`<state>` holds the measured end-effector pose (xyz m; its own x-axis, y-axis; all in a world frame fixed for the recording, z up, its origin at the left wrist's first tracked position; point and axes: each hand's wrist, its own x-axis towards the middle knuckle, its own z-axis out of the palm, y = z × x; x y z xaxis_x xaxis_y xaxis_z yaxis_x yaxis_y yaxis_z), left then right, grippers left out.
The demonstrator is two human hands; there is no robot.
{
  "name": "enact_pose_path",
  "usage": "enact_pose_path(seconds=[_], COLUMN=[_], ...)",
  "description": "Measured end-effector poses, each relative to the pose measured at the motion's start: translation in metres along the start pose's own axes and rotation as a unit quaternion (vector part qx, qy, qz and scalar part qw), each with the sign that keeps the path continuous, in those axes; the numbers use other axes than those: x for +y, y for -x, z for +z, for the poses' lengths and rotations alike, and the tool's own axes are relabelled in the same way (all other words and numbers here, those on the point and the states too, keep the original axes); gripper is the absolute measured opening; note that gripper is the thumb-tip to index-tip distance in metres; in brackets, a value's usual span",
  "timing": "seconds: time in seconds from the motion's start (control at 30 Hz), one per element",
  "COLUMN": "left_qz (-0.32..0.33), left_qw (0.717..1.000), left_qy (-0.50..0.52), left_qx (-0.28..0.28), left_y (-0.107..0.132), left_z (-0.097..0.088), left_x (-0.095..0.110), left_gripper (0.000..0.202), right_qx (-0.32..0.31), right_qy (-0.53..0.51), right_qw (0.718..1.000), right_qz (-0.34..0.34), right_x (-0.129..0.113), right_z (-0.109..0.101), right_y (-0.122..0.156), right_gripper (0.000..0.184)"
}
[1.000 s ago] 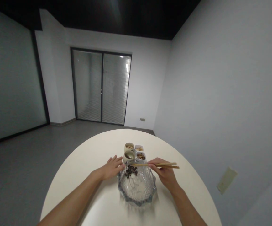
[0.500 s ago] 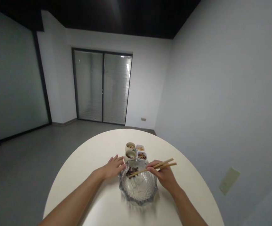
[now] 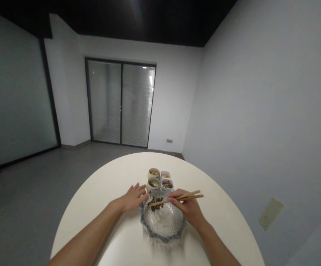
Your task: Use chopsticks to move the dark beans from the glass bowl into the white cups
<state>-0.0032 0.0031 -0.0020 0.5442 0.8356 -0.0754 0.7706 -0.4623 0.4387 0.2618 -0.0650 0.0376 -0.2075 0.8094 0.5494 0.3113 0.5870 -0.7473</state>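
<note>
Wooden chopsticks are held in my right hand, which is over the right side of a clear glass bowl. Their tips point left, at a small heap of dark brown pieces in the far left part of the bowl; whether anything is pinched between them I cannot tell. My left hand lies with fingers spread at the bowl's left rim, its thumb side close to or touching the glass. Just behind the bowl stand a beige cup with a few bits in it and a white dish of brown pieces.
Farther back are a second beige cup and a second white dish, both holding pale pieces. Everything stands on a round cream table. A white wall rises on the right, and a glass double door is beyond the table.
My right hand and the chopsticks have shifted slightly left, so the tips are nearer the bowl's left rim. The left hand stays where it was.
</note>
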Motion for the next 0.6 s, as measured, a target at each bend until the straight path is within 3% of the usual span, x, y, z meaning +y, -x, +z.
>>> enact_pose_path(seconds=[0.27, 0.6], left_qz=[-0.003, 0.002], left_qw=[1.000, 1.000], left_qy=[-0.012, -0.004], left_qx=[-0.002, 0.004], left_y=[0.0012, -0.0018], left_z=[0.0004, 0.0031], left_x=[0.0006, -0.0029], left_gripper=[0.058, 0.059], right_qx=[0.028, 0.014], right_qy=[0.008, 0.029], right_qw=[1.000, 0.999], right_qz=[0.008, 0.023], right_x=[0.0043, 0.0067], right_z=[-0.0036, -0.0032], right_y=[-0.0008, 0.0002], right_gripper=[0.023, 0.024])
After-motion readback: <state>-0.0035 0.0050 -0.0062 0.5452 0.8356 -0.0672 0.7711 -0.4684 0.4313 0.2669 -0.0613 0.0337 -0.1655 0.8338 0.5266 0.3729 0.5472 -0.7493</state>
